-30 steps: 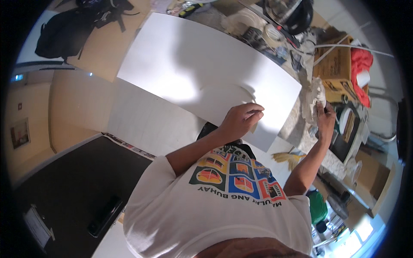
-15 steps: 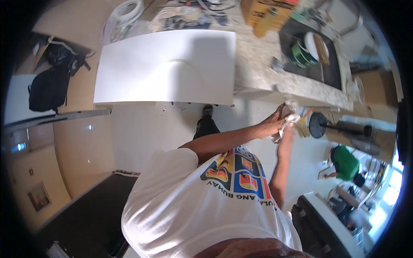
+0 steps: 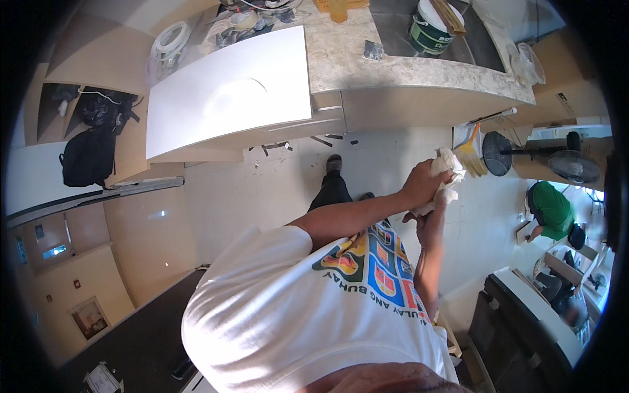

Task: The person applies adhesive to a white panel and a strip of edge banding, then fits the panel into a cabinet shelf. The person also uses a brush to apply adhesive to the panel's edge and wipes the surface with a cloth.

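A crumpled off-white cloth is bunched between my two hands, out in front of my body on the right. My left hand is closed round its upper part, with a fold sticking out past the knuckles. Just below, my right hand is closed at the cloth's lower end, partly covered by it. Both hands are in mid-air over the pale tiled floor. Close beyond them are the yellow bristles of a broom with an orange neck.
Ahead runs a stone-patterned counter with a white panel on its left. A green-and-white bucket stands in the dark sink. Dark scraps lie on the floor. To the right are a black fan and a crouching person in green.
My view has shifted, so the counter, panel and bucket appear farther up and left. Both hands stay on the cloth, my left turning over it and my right slightly lower.
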